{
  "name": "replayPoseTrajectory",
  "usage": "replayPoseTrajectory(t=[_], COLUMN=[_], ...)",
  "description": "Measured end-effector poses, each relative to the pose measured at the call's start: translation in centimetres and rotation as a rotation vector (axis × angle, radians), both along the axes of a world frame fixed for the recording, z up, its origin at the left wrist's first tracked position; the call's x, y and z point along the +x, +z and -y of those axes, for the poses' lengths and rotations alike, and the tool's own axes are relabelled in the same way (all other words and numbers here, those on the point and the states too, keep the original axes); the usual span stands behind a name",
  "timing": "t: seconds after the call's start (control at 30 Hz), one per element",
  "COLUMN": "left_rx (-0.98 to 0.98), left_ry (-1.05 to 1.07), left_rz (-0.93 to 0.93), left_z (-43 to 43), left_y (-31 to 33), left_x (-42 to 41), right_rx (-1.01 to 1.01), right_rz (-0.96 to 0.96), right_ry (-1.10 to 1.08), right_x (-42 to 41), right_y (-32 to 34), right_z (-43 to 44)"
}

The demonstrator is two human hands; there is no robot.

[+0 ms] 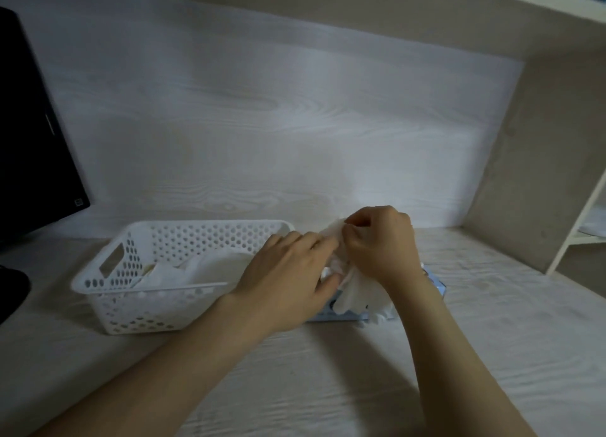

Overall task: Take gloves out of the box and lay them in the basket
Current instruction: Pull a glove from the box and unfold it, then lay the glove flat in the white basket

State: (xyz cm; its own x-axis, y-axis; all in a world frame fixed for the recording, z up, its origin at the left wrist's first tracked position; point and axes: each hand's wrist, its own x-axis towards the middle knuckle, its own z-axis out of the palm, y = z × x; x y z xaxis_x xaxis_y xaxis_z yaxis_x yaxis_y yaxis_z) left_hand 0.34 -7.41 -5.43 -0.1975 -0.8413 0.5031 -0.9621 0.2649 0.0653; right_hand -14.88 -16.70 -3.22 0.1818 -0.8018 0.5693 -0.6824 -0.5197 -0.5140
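A white perforated basket (137, 292) stands on the desk at the left with white gloves (196, 267) lying inside. Right of it a light blue glove box (436, 285) is mostly hidden under my hands. My right hand (382, 240) pinches a white glove (360, 297) above the box; the glove's fingers hang down over the box front. My left hand (288, 272) reaches over the basket's right end and holds the same glove near its upper part, fingers curled around it.
A dark monitor (29, 135) stands at the far left with a black object (11, 289) below it. A pale wood back panel rises behind the desk. A beige shelf side wall (541, 148) closes off the right.
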Motion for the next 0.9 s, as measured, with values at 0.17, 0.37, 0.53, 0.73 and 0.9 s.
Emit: replayPoseTrajectory(t=[0.17,0.37,0.53,0.73,0.9], left_rx=[0.048,0.104,0.134,0.124,0.034], left_ry=[0.009,0.041,0.031,-0.002,-0.029], left_rz=[0.052,0.147,0.126,-0.134,-0.500], left_z=[-0.1,-0.2,-0.2,-0.1,-0.2], left_y=[0.0,-0.1,0.2,1.0,2.5], left_x=[0.0,0.0,0.0,0.0,0.1], right_rx=[-0.172,-0.346,-0.524,-0.615,-0.726], right_rz=[0.027,0.209,0.408,0.558,0.434], right_ry=[0.001,0.007,0.018,0.036,0.129], right_x=[0.2,0.3,0.1,0.4,0.7], right_y=[-0.5,-0.3,0.8,1.4,1.3], right_z=[1.0,1.0,0.0,-1.3,-1.8])
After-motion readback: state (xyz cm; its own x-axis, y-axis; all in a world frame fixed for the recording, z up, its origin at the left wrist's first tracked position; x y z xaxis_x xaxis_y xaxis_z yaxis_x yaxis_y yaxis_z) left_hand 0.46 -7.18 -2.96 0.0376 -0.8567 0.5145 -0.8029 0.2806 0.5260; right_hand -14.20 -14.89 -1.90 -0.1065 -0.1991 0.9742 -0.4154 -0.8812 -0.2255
